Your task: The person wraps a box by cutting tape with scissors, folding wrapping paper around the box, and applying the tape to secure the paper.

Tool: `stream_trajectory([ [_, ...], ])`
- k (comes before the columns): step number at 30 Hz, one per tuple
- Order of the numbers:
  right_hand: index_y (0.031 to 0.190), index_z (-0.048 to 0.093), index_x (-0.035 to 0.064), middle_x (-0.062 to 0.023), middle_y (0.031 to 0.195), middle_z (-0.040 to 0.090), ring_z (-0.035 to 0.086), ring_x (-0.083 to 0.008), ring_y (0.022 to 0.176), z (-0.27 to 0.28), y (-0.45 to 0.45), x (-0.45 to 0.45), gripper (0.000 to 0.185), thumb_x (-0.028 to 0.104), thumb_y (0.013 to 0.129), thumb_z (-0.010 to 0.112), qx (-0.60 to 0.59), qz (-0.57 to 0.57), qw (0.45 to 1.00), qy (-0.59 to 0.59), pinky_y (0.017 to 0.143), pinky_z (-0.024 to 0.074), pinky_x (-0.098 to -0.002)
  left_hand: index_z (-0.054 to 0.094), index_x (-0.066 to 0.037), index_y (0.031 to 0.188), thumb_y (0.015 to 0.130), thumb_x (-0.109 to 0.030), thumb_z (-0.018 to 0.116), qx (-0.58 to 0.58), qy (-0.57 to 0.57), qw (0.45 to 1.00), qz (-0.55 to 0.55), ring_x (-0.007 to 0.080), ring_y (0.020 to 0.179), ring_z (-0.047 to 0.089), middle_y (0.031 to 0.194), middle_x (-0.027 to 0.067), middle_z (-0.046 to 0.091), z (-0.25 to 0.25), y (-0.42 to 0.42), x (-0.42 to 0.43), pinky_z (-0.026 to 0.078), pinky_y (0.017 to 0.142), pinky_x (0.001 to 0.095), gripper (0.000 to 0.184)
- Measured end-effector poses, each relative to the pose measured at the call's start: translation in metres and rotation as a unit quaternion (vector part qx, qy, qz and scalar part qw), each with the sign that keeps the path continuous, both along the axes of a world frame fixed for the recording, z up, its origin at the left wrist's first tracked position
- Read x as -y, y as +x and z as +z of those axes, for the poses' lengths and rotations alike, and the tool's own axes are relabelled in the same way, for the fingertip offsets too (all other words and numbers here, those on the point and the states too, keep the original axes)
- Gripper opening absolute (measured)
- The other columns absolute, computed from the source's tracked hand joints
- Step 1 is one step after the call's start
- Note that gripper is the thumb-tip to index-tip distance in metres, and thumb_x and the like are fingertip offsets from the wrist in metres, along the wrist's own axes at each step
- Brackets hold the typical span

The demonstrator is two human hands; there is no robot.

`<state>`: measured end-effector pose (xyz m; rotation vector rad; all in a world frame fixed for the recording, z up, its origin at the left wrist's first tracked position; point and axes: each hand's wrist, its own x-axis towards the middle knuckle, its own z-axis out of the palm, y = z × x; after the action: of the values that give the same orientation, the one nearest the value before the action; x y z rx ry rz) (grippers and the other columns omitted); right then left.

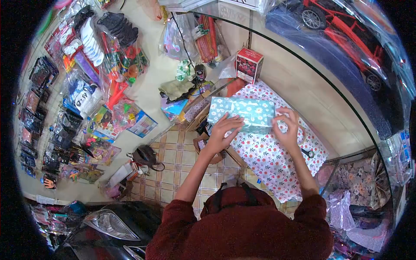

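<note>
A box wrapped in teal daisy-print paper (242, 108) lies on a sheet of white floral wrapping paper (268, 167). My left hand (224, 132) rests on the box's near left side, its fingers stretched over the top. At the right end of the box, my right hand (287, 126) is closed in a pinch; whatever is between thumb and fingers is too small to make out. Scissors with dark handles (308, 153) lie on the floral sheet, right of my right hand. Beside that hand, a pale ring like a tape roll (301, 135) is partly covered.
A red and black carton (249, 65) stands behind the sheet. To the right runs a dark curved glass edge (346, 99), with a boxed red toy car (346, 34) above. Packaged toys (117, 86) hang at left. A dark bag (146, 156) sits on the tiled floor.
</note>
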<state>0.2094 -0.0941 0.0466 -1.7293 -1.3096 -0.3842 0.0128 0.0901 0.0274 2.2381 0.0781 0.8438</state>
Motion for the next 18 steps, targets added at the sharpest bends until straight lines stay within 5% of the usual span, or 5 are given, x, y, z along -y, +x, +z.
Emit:
stream_trajectory([
  [4, 0.118, 0.06, 0.0048, -0.0151, 0.122, 0.058, 0.052, -0.0309, 0.119, 0.05, 0.0, -0.031, 0.051, 0.026, 0.075, 0.08, -0.083, 0.102, 0.991, -0.036, 0.102, 0.0394, -0.04, 0.068, -0.008, 0.112, 0.088, -0.009, 0.065, -0.005, -0.078, 0.997, -0.002, 0.0257, 0.121, 0.057, 0.119, 0.0074, 0.067, 0.008, -0.013, 0.003, 0.029, 0.113, 0.0478, 0.024],
  [8, 0.123, 0.059, 0.0014, -0.0187, 0.125, 0.058, 0.055, -0.0305, 0.116, 0.044, 0.003, -0.052, 0.07, 0.038, 0.069, 0.084, -0.071, 0.162, 0.97, -0.165, 0.098, 0.043, -0.0367, 0.067, -0.005, 0.112, 0.088, -0.011, 0.066, 0.097, -0.152, 0.983, 0.024, 0.0269, 0.126, 0.053, 0.124, 0.0141, 0.063, -0.008, -0.022, -0.004, 0.027, 0.113, 0.0433, 0.025],
  [11, 0.115, 0.063, -0.0009, -0.0179, 0.112, 0.065, 0.063, -0.0283, 0.105, 0.047, 0.009, -0.057, 0.064, 0.037, 0.068, 0.084, -0.174, 0.17, 0.916, -0.318, 0.09, 0.047, -0.0356, 0.058, -0.002, 0.125, 0.089, -0.015, 0.067, 0.167, -0.186, 0.94, 0.233, 0.0274, 0.13, 0.047, 0.135, 0.0194, 0.053, -0.012, -0.026, -0.02, 0.03, 0.111, 0.0397, 0.04],
  [14, 0.108, 0.066, -0.0031, -0.0167, 0.099, 0.069, 0.066, -0.027, 0.095, 0.043, 0.01, -0.056, 0.06, 0.034, 0.065, 0.086, -0.238, 0.162, 0.909, -0.303, 0.084, 0.049, -0.035, 0.042, 0.001, 0.14, 0.09, -0.018, 0.067, 0.09, -0.453, 0.862, 0.21, 0.0261, 0.13, 0.044, 0.142, 0.0192, 0.043, -0.024, -0.02, -0.036, 0.033, 0.108, 0.0382, 0.059],
  [18, 0.112, 0.066, 0.0005, -0.016, 0.105, 0.068, 0.065, -0.0287, 0.1, 0.061, -0.007, -0.049, 0.063, 0.03, 0.061, 0.088, -0.132, 0.165, 0.953, -0.218, 0.087, 0.049, -0.0344, 0.019, -0.001, 0.15, 0.088, -0.018, 0.069, 0.016, -0.357, 0.924, 0.134, 0.0268, 0.135, 0.036, 0.151, 0.0196, 0.03, -0.006, -0.022, -0.025, 0.03, 0.11, 0.0375, 0.081],
])
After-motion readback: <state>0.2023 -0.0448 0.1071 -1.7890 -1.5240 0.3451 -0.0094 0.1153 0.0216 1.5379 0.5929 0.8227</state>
